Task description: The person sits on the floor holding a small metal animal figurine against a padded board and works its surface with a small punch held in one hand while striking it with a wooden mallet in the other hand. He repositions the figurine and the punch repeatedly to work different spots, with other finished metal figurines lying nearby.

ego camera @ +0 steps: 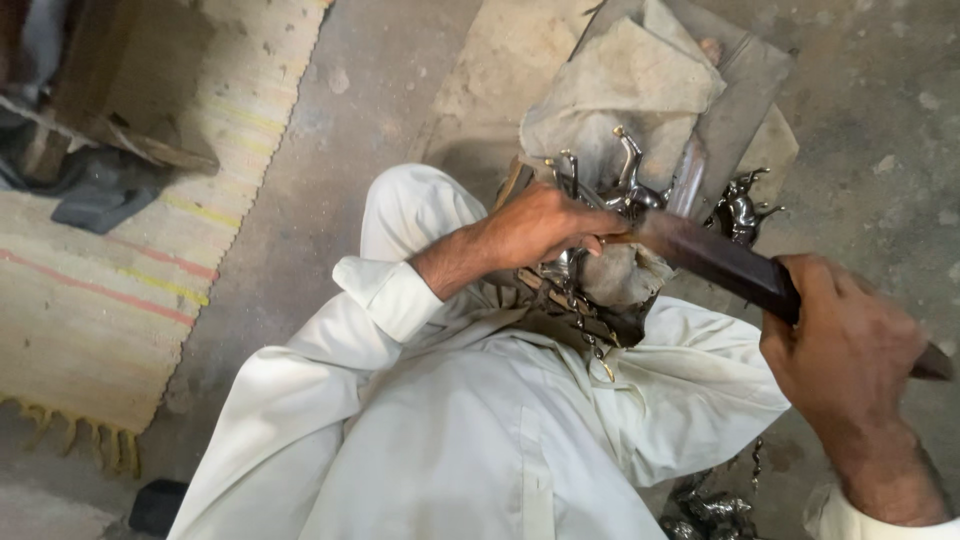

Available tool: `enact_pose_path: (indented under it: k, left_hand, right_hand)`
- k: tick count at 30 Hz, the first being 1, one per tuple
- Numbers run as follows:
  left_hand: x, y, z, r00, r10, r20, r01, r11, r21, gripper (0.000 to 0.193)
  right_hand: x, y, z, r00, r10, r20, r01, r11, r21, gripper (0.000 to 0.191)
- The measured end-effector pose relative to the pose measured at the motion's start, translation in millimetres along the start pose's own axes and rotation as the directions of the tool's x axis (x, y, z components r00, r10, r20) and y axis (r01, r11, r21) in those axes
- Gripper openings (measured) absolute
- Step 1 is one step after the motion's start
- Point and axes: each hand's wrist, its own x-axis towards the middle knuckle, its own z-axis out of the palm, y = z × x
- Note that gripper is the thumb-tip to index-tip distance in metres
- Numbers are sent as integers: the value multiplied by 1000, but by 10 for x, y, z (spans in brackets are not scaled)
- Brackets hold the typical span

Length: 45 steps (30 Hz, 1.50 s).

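Observation:
My left hand (540, 228) grips a shiny metal horse figurine (628, 190) and presses it down on a cloth-wrapped block (622, 276) between my knees. My right hand (845, 350) is closed around the handle end of a long dark flat file (715, 260). The file's far tip lies against the figurine, right beside my left fingers. The figurine's legs stick up past my left hand; its body is partly hidden under that hand. I sit on the floor in white clothes.
A second dark metal horse figurine (742, 207) lies on a grey cloth (620, 85) spread over the concrete floor ahead. More metal pieces (705, 510) sit by my right knee. A striped woven mat (130, 270) and wooden pieces (95, 100) lie to the left.

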Motion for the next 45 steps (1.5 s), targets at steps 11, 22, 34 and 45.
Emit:
enact_pose_path:
  k: [11, 22, 34, 45]
  left_hand:
    - [126, 54, -109, 987, 94, 132, -104, 992, 69, 36]
    - [219, 77, -141, 953, 120, 277, -142, 988, 62, 41]
    - [70, 44, -238, 991, 115, -65, -126, 973, -192, 38]
    - [-95, -105, -104, 986, 156, -60, -156, 988, 1, 42]
  right_hand:
    - [-502, 32, 402, 966, 225, -124, -171, 924, 343, 31]
    - [-738, -60, 684, 949, 261, -179, -209, 942, 262, 32]
    - [-692, -180, 690, 893, 405, 196, -441, 874, 204, 40]
    - [-440, -186, 810, 925, 350, 146, -362, 701, 615, 40]
